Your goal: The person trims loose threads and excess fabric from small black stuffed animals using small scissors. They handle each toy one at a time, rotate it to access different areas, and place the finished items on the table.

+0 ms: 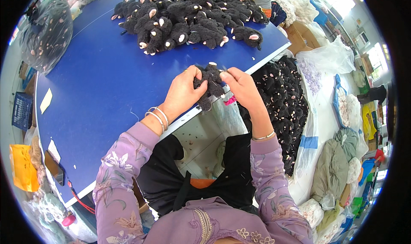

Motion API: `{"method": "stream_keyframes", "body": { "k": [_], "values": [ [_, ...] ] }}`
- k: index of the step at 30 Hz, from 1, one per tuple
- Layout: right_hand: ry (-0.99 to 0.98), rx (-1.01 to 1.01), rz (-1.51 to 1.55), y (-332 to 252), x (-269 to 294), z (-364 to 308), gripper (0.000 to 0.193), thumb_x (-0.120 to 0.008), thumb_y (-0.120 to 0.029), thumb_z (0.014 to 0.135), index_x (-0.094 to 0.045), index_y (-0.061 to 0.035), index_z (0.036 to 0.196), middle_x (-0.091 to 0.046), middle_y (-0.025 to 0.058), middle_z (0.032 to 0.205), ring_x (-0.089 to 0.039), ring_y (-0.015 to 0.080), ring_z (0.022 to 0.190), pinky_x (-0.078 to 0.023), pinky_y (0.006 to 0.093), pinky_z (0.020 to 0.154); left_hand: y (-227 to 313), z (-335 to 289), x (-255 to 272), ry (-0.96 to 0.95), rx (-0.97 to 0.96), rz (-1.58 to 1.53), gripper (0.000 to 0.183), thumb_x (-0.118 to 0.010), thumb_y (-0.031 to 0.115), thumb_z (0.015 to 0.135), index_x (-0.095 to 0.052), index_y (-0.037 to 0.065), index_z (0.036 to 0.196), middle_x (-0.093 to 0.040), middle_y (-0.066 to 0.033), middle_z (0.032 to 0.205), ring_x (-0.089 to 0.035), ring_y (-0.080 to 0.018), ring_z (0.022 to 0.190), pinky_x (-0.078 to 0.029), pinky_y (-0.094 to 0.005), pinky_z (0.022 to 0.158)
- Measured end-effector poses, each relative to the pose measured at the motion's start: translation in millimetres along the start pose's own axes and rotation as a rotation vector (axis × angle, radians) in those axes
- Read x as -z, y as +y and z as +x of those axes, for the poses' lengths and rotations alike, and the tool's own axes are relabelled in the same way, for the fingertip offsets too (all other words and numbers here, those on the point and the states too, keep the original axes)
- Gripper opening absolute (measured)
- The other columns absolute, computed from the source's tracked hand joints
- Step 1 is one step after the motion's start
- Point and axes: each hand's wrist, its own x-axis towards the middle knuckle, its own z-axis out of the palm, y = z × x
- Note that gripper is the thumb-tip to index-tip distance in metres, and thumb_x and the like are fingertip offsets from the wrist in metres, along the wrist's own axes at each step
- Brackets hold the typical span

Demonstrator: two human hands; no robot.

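The left hand [185,92] clamps one curly black plush toy [212,80], the right hand [243,88] touches its side with grip unclear, and beyond them lies a lumpy plush heap [184,23].

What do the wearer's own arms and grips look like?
Left sleeve and right sleeve: long, mauve, printed with pale flowers and leaves, ending in plain mauve cuffs. Left wrist: two silvery bangles. Right wrist: one thin metallic bangle. Left grip and right grip: ungloved.
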Motion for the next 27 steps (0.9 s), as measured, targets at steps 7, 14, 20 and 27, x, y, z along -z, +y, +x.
{"method": "stream_keyframes", "body": {
  "k": [7,14,20,27],
  "values": [
    [-0.167,0.047,-0.277,0,4,-7,0.04,-0.063,-0.031,0.086,-0.055,0.005,0.073,-0.05,0.0157,0.061,-0.046,0.0242,0.054,-0.04,0.037,0.055,-4,0,-2,0.017,0.03,-0.004,0.021,-0.066,0.009,0.083,-0.047,0.002,0.089,-0.056,-0.0137,0.072,-0.052,-0.0237,0.059,-0.045,-0.0336,0.059],
    [-0.032,-0.004,-0.063,-15,2,-7,0.03,-0.068,-0.023,0.084,-0.058,0.0056,0.08,-0.05,0.0037,0.061,-0.045,0.0106,0.059,-0.04,0.0294,0.053,-4,1,-2,0.004,0.026,-0.007,0.019,-0.063,0.007,0.084,-0.046,0.003,0.09,-0.056,-0.0151,0.074,-0.056,-0.0281,0.064,-0.046,-0.0352,0.063],
    [-0.01,0.027,-0.036,3,-18,-2,0.019,-0.062,-0.015,0.087,-0.059,0.0032,0.083,-0.052,0.0101,0.064,-0.045,0.012,0.057,-0.04,0.0307,0.054,-7,0,-2,0.067,-0.186,0.003,0.018,-0.063,0.006,0.082,-0.056,0.003,0.098,-0.058,-0.0137,0.1,-0.059,-0.0282,0.092,-0.049,-0.0338,0.08],
    [0.01,-0.034,0.322,8,-22,2,0.017,-0.059,-0.013,0.09,-0.061,0.0028,0.084,-0.053,0.0015,0.064,-0.043,0.0084,0.054,-0.037,0.0259,0.05,6,-2,-3,-0.031,-0.072,0.102,0.025,-0.069,0.013,0.076,-0.057,0.005,0.097,-0.056,-0.0121,0.107,-0.059,-0.0305,0.097,-0.049,-0.0358,0.085]
  ]
}}
